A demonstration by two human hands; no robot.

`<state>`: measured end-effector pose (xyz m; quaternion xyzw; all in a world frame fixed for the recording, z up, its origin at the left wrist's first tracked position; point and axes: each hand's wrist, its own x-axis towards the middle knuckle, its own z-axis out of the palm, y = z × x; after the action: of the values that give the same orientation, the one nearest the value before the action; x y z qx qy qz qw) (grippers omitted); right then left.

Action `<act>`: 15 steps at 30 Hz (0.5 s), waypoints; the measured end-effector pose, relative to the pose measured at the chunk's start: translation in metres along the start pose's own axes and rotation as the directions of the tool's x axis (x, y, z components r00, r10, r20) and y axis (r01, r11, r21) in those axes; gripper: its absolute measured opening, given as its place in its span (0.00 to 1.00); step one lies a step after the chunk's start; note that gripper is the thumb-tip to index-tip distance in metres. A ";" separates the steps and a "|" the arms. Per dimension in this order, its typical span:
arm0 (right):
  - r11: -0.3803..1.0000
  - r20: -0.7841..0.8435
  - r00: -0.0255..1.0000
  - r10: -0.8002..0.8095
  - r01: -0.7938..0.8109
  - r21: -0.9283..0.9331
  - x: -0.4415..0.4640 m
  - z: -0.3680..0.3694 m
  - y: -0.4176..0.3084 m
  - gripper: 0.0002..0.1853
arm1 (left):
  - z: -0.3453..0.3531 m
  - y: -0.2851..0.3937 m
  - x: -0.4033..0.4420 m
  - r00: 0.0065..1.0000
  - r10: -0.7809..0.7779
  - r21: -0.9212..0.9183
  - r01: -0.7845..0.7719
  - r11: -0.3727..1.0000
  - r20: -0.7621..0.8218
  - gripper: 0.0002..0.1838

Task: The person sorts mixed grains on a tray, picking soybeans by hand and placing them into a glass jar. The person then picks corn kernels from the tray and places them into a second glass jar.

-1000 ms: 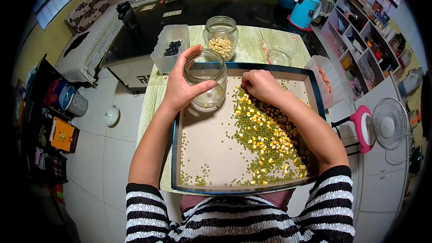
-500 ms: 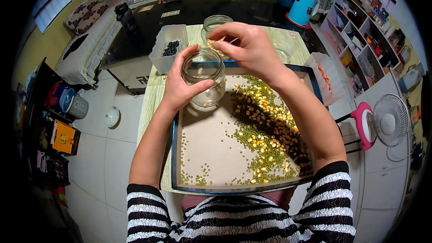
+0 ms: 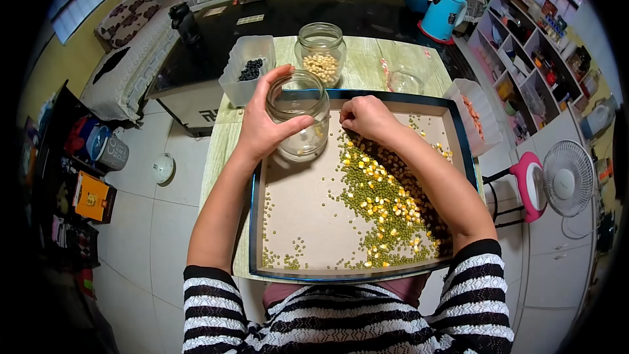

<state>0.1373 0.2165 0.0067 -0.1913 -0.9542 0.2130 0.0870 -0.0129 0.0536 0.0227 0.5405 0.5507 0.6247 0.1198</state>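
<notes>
head view: one held jar (image 3: 309, 143), one bean jar (image 3: 321, 59), two tubs (image 3: 230, 86), one tray (image 3: 295, 200), one mixed heap (image 3: 381, 190). left hand (image 3: 257, 121): grip spread wide around held jar, near tray's far-left corner. right hand (image 3: 367, 117): curled at heap's far end, grip closure/contents can't tell. open room: tray's left middle.

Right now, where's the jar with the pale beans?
In the head view, the pale-bean jar stands at upper centre, just beyond the jar in the left hand, right of the container of dark beans.
</notes>
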 end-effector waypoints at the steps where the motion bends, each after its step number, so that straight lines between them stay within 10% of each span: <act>1: 0.999 0.019 1.000 -0.014 0.014 -0.034 -0.001 0.000 -0.001 0.06 | 0.000 0.002 0.000 1.000 -0.002 0.000 0.002 1.000 0.002 0.46; 15: 0.972 -0.321 0.945 -0.065 0.133 0.196 0.000 -0.051 -0.036 0.07 | -0.001 0.003 -0.001 0.998 -0.053 -0.003 0.053 0.999 0.036 0.46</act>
<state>0.1385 0.2053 0.0686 -0.1637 -0.9082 0.2772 0.2674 -0.0121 0.0514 0.0252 0.5365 0.5615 0.6126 0.1471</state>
